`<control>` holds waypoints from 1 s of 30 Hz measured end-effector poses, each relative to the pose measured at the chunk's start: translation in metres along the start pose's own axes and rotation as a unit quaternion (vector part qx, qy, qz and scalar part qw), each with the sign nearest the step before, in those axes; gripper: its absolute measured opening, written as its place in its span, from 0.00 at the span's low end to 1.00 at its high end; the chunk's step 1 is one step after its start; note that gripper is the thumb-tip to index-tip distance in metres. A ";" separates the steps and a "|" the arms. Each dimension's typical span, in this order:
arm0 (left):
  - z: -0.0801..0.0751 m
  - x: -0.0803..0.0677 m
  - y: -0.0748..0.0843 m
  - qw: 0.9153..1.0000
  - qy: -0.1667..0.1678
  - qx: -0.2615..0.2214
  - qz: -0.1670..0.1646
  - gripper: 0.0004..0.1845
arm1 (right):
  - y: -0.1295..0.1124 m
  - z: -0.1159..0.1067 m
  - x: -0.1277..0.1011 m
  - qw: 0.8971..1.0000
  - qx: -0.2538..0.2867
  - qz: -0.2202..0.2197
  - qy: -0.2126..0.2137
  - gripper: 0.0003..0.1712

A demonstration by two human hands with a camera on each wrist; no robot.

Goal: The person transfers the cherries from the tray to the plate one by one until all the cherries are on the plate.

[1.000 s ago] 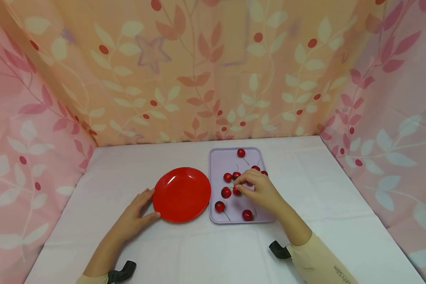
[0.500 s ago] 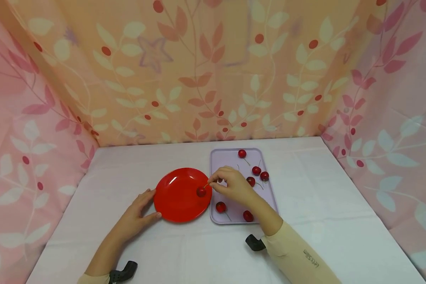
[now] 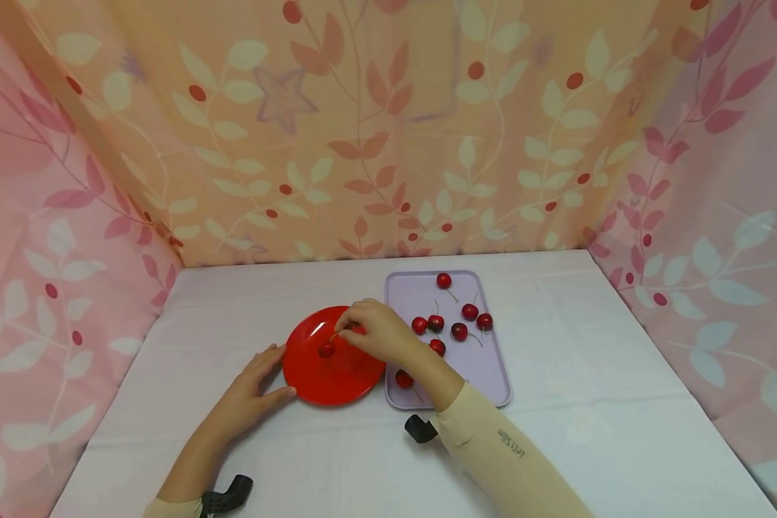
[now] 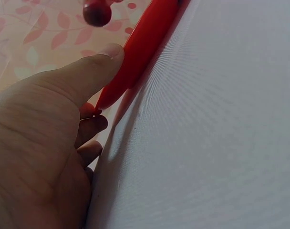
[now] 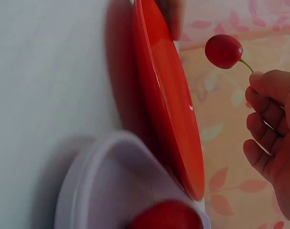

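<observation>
Over the red plate (image 3: 343,381), my right hand (image 3: 377,332) pinches a cherry's stem between thumb and fingertips. The dark red cherry (image 5: 223,51) hangs from that green stem, apart from the plate in the right wrist view. My left hand (image 3: 242,396) is at the plate's left side, fingers spread and fairly straight. Its thumb (image 4: 95,71) lies against the rim in the left wrist view, with the fingertips at the edge beyond. Right beside the plate is a lilac tray (image 3: 495,374) with several stemmed cherries (image 3: 460,332). My right forearm hides part of the tray.
A white cloth (image 3: 596,388) covers the table. Floral curtains (image 3: 388,144) stand along the back and both sides. A black device (image 3: 228,495) is on the left wrist, another black device (image 3: 421,429) on the right.
My right hand has gone from the tray leftward to over the plate, lifting a cherry by its stem. The left hand has stayed at the plate's edge.
</observation>
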State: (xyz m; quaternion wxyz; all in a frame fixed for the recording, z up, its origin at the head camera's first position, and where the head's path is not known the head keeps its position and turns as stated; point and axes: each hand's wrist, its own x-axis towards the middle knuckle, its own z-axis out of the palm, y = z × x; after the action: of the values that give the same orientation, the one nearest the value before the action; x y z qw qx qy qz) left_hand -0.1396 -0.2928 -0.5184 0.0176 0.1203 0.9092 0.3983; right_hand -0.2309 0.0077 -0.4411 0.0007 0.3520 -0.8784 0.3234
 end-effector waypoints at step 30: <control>-0.002 -0.002 0.000 0.999 0.010 0.014 0.029 0.44 | -0.015 0.041 0.037 0.993 -0.093 -0.023 -0.067 0.06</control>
State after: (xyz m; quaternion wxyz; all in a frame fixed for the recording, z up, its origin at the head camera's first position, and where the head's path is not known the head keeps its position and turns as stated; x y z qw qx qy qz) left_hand -0.1377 -0.2942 -0.5172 -0.0046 0.1426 0.9108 0.3874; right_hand -0.2398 -0.0464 -0.4561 -0.0178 0.3910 -0.8945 0.2160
